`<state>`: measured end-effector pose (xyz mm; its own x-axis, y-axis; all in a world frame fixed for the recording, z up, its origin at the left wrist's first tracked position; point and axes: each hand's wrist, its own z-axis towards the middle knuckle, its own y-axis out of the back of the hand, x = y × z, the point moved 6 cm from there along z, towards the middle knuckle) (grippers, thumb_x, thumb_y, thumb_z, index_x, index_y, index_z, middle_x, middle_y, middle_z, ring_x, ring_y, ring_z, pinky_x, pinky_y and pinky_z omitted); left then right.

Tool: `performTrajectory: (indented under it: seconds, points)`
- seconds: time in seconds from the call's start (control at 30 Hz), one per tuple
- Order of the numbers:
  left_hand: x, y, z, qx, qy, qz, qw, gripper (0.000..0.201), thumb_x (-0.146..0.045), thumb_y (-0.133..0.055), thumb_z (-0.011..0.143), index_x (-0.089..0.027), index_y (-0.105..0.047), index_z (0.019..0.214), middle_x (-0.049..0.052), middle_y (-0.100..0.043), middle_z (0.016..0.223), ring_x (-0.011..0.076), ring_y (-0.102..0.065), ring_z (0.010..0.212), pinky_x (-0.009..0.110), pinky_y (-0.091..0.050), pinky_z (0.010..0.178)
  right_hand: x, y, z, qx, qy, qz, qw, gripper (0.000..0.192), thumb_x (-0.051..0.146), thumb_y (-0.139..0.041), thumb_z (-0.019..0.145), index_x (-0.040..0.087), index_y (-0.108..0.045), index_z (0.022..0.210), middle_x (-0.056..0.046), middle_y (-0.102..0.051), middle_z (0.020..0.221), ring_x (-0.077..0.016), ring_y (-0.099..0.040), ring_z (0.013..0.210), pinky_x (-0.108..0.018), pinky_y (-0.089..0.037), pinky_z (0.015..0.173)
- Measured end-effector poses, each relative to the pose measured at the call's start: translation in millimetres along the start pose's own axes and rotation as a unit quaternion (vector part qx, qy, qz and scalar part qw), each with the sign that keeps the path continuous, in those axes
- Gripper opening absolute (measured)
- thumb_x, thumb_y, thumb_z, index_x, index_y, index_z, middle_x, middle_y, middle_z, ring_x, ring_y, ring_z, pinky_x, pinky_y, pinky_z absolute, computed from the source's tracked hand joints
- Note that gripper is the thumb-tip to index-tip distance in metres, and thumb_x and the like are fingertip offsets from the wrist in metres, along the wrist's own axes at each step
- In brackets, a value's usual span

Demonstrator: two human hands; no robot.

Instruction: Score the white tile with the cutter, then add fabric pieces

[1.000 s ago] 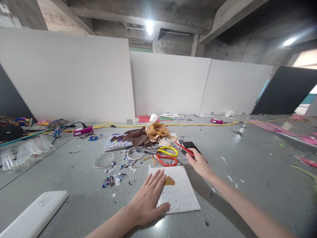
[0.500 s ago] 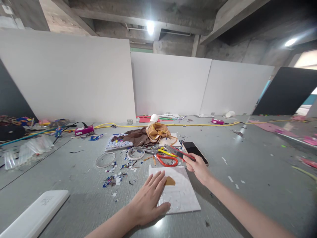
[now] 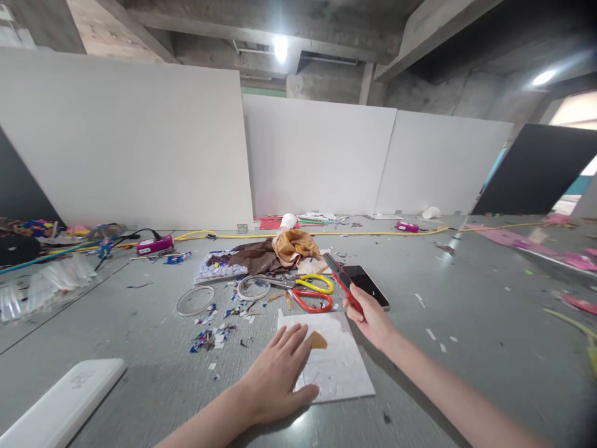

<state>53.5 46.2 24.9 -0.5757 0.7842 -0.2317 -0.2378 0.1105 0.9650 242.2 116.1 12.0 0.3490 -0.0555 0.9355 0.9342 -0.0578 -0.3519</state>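
My left hand lies flat on a white board, fingers stretched out and thumb apart. Beside its fingertips, a small mustard-brown piece rests on the board. Faint outlines show on the board's surface. My right hand is closed around a slim red-and-black hand tool, raised with its dark end pointing up and away; its exact kind is unclear. Behind the tool lies a phone with a dark screen. Scissors with one yellow and one red handle lie just beyond the board.
Two clear rings and scattered scraps lie left of the board. Farther back are crumpled brown and tan cloth and a yellow cable. A white slab-like object lies at front left, with glue sticks beyond.
My right hand has tilted the tool more upright, moving it away from the scissors and over the phone's edge. My left hand stays flat on the board. The view has shifted slightly.
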Motion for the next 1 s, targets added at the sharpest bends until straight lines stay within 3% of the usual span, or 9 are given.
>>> performTrajectory:
  seconds: [0.1,0.17,0.3,0.53,0.83,1.0]
  points:
    - [-4,11.3,4,-0.04,0.024,0.001,0.999,0.033,-0.038,-0.053,0.082,-0.018,-0.055,0.108,0.011,-0.055,0.117,0.0287,-0.048,0.109,0.049,-0.033,0.098,-10,-8,-5,0.029,-0.019,-0.015,0.999,0.04,0.055,-0.067,0.064,0.016,-0.057,0.066,0.0,-0.06,0.057,-0.005,-0.039,0.039,-0.02,-0.026,0.039]
    - [-2,13.5,7,-0.059,0.053,-0.007,0.997,0.021,-0.026,-0.051,0.082,-0.018,-0.056,0.1,0.009,-0.058,0.102,0.0252,-0.052,0.097,0.044,-0.04,0.09,-17,-13,-9,0.049,-0.028,-0.029,0.998,0.038,0.051,-0.068,0.065,0.014,-0.061,0.066,-0.002,-0.061,0.056,-0.0074,-0.044,0.043,-0.021,-0.029,0.042]
    - [2,8.3,18,-0.087,0.081,-0.019,0.993,0.026,-0.021,-0.05,0.081,-0.017,-0.054,0.106,0.008,-0.053,0.097,0.0235,-0.05,0.091,0.04,-0.043,0.083,-24,-15,-11,0.051,-0.023,-0.04,0.998,0.035,0.049,-0.067,0.068,0.015,-0.064,0.065,-0.001,-0.062,0.056,-0.0079,-0.044,0.046,-0.021,-0.031,0.045]
    - [2,2.9,23,-0.122,0.084,-0.061,0.987,0.017,-0.02,-0.053,0.081,-0.019,-0.06,0.096,0.005,-0.051,0.091,0.0207,-0.05,0.085,0.035,-0.045,0.078,-24,-11,-8,0.032,-0.02,-0.027,0.999,0.037,0.051,-0.068,0.066,0.015,-0.062,0.062,-0.001,-0.061,0.055,-0.0065,-0.041,0.044,-0.02,-0.029,0.044]
    - [-6,2.7,15,-0.145,0.039,-0.035,0.988,0.017,-0.018,-0.045,0.087,-0.019,-0.061,0.094,0.005,-0.052,0.086,0.0198,-0.05,0.081,0.035,-0.045,0.074,-23,-8,-9,0.02,-0.043,-0.03,0.998,0.037,0.052,-0.068,0.064,0.015,-0.061,0.065,-0.001,-0.06,0.054,-0.0062,-0.04,0.042,-0.018,-0.019,0.035]
    - [-7,2.2,14,-0.14,0.03,-0.021,0.99,0.018,-0.018,-0.043,0.089,-0.019,-0.06,0.095,0.006,-0.052,0.087,0.0201,-0.05,0.081,0.035,-0.046,0.073,-22,-9,-10,0.019,-0.036,-0.047,0.998,0.039,0.053,-0.067,0.063,0.015,-0.061,0.064,-0.001,-0.06,0.054,-0.0065,-0.041,0.042,-0.018,-0.019,0.034]
